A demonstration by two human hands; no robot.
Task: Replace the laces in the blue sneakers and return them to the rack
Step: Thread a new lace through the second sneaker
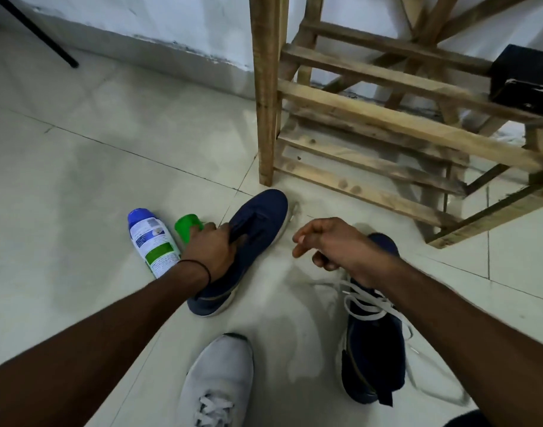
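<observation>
Two hands reaching over tiled floor (79, 180), wooden rack (372, 97) standing just beyond. Left hand (208, 249) gripping unlaced blue sneaker (261, 226) at its opening, fingers curling round collar edge; sneaker lying on floor, toe pointing toward rack leg. Right hand (328, 245) hovering above laced blue sneaker (375, 349), fingers loosely curling, holding nothing. White laces (365, 306) trailing off it onto floor. Spray bottle (153, 241) lying beside left hand, green cap (185, 228) between bottle and unlaced sneaker. White shoe (221, 380) showing at bottom edge.

Dim, even indoor light; soft sheen on the floor tiles (79, 167); wide-angle bending at edges; slight motion blur.
</observation>
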